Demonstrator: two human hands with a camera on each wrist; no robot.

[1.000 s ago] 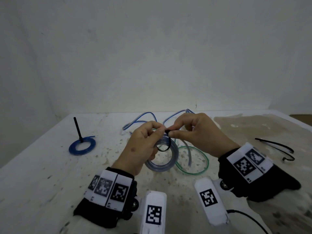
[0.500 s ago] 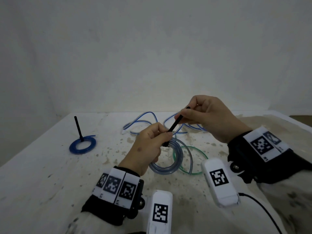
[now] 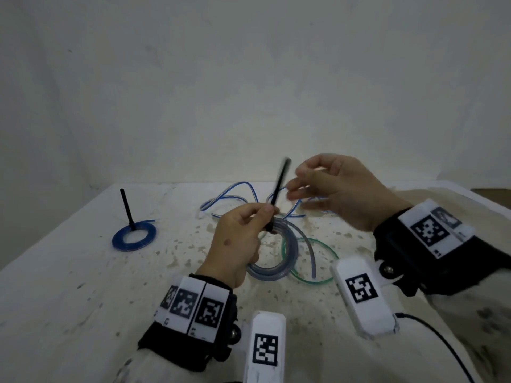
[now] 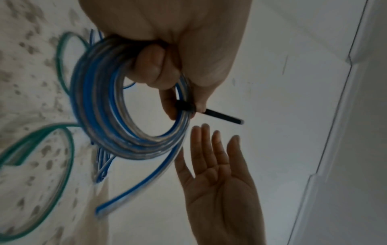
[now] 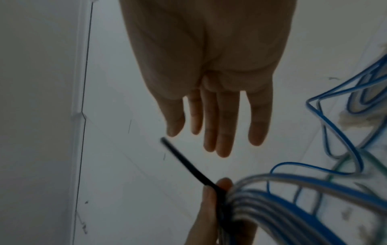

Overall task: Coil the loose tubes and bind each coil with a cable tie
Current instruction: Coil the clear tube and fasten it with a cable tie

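Observation:
My left hand (image 3: 250, 222) grips a clear-and-blue tube coil (image 3: 279, 268) above the table; the same coil (image 4: 104, 102) fills the left wrist view. A black cable tie (image 3: 279, 189) is wrapped tight around the coil at my left fingers (image 4: 155, 66), and its tail (image 4: 224, 116) sticks up free. My right hand (image 3: 326, 186) hovers just right of the tail, fingers (image 5: 224, 126) straight and spread, holding nothing. The tie's tail (image 5: 184, 164) points toward them in the right wrist view.
A bound blue coil (image 3: 134, 238) with an upright black tie tail (image 3: 126, 207) lies at the left. A loose green tube (image 3: 312, 261) lies under my hands and a loose blue tube (image 3: 229, 193) behind them. The table's right edge (image 3: 470, 193) is near.
My right hand pulled the tie's tail up and to the right, shrinking the loop onto the coil, then let go and opened. My left hand kept hold of the coil.

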